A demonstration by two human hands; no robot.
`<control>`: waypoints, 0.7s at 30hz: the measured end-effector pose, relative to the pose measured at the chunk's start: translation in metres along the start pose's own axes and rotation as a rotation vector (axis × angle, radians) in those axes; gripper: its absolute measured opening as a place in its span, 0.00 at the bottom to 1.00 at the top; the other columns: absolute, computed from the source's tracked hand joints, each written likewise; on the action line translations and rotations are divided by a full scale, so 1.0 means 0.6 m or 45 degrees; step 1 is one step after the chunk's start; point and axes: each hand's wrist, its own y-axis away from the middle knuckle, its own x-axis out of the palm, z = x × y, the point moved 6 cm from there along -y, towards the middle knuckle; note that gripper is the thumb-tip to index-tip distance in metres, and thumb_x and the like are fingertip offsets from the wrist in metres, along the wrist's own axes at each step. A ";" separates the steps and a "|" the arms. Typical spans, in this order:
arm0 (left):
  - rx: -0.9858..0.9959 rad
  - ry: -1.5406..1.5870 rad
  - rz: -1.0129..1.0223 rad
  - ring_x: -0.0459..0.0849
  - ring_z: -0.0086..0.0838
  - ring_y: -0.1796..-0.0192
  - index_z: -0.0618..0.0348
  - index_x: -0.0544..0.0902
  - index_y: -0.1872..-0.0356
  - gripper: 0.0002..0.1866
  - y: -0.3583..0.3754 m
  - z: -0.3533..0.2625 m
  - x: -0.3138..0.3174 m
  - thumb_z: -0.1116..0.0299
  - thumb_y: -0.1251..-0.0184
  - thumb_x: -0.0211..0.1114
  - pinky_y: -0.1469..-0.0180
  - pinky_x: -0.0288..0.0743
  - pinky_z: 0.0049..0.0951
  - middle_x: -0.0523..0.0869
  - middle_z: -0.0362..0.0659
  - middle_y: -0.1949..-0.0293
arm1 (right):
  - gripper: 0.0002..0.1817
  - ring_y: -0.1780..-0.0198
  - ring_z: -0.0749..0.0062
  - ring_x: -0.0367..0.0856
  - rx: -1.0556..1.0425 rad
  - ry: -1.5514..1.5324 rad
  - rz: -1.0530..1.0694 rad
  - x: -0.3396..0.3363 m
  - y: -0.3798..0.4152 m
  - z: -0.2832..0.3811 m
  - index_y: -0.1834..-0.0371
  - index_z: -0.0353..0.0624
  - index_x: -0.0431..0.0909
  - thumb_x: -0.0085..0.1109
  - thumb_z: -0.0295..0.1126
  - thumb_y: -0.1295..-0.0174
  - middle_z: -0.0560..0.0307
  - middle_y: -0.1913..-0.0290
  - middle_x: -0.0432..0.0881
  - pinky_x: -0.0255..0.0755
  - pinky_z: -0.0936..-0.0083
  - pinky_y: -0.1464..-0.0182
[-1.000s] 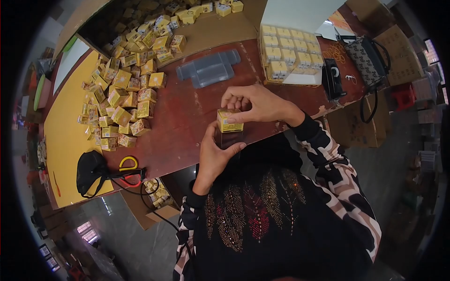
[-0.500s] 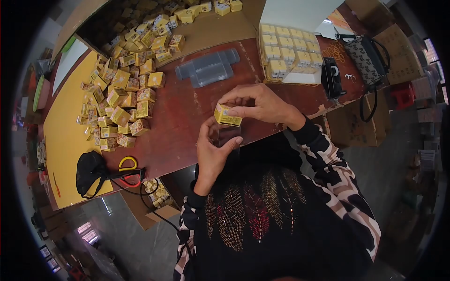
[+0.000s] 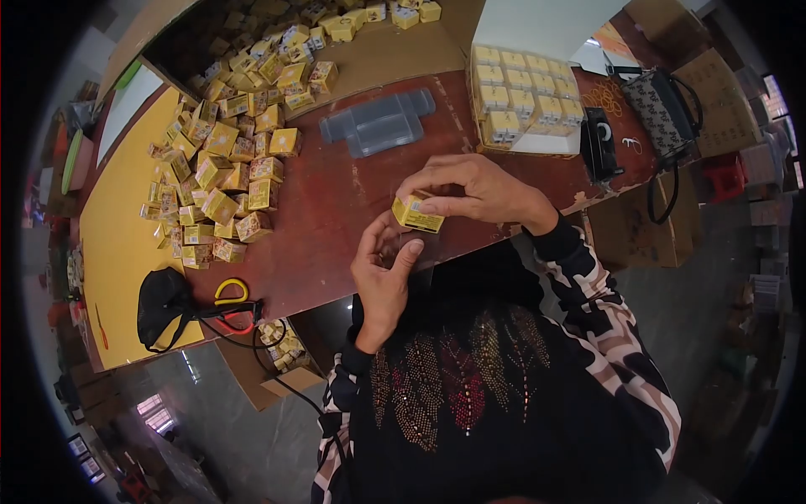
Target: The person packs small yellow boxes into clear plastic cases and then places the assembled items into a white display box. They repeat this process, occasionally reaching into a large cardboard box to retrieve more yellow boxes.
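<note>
Between the thumb and fingers of my right hand [image 3: 483,193] is a small yellow printed box [image 3: 417,218], held tilted above the table's front edge. Just below and to its left, my left hand [image 3: 382,281] curls its fingers and thumb around a see-through plastic piece [image 3: 411,247], whose outline is faint. The yellow box is close over the left fingertips. Beyond the hands, a flat unfolded clear plastic blank [image 3: 378,123] lies on the red-brown table [image 3: 319,218].
Many similar yellow boxes [image 3: 220,172] are heaped at the left, spilling from a large carton [image 3: 403,59]. A tray of boxes in rows [image 3: 529,149] stands at the back right, near a black bag [image 3: 663,113]. Scissors [image 3: 231,291] and a black pouch [image 3: 164,307] lie front left.
Both hands keep nearly the same pose. The yellow box and right hand appear slightly farther right and lower, while the whole scene has shifted a little with the head.
</note>
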 end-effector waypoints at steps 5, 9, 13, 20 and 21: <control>0.009 0.006 -0.012 0.84 0.27 0.47 0.68 0.71 0.35 0.25 -0.001 0.001 -0.002 0.74 0.31 0.68 0.43 0.77 0.25 0.84 0.47 0.47 | 0.16 0.58 0.67 0.83 0.146 0.013 0.144 0.000 -0.008 0.013 0.46 0.47 0.85 0.66 0.36 0.35 0.57 0.57 0.84 0.76 0.71 0.56; 0.020 -0.042 0.009 0.84 0.27 0.46 0.68 0.72 0.36 0.25 -0.003 -0.005 -0.004 0.74 0.31 0.68 0.42 0.77 0.26 0.85 0.47 0.47 | 0.18 0.58 0.65 0.84 0.023 0.048 0.119 0.009 -0.005 0.010 0.44 0.48 0.85 0.68 0.36 0.37 0.56 0.57 0.85 0.77 0.71 0.56; 0.005 -0.140 0.056 0.84 0.28 0.47 0.68 0.71 0.35 0.26 -0.003 -0.008 0.001 0.75 0.32 0.68 0.43 0.78 0.26 0.85 0.46 0.47 | 0.20 0.58 0.63 0.84 0.038 0.054 0.120 0.009 -0.001 0.003 0.43 0.49 0.85 0.70 0.35 0.39 0.55 0.59 0.86 0.77 0.70 0.55; 0.083 -0.237 0.030 0.85 0.27 0.48 0.66 0.72 0.35 0.29 0.003 -0.014 0.001 0.77 0.36 0.72 0.45 0.79 0.27 0.86 0.47 0.49 | 0.21 0.54 0.63 0.82 -0.087 0.021 0.175 0.009 0.001 0.007 0.42 0.49 0.85 0.70 0.34 0.40 0.55 0.54 0.86 0.77 0.69 0.52; 0.082 -0.252 0.023 0.85 0.28 0.47 0.66 0.73 0.35 0.29 0.004 -0.016 0.000 0.77 0.38 0.73 0.44 0.79 0.27 0.86 0.47 0.49 | 0.21 0.54 0.63 0.82 -0.088 0.019 0.178 0.011 0.002 0.007 0.42 0.49 0.85 0.70 0.34 0.40 0.55 0.54 0.86 0.77 0.69 0.52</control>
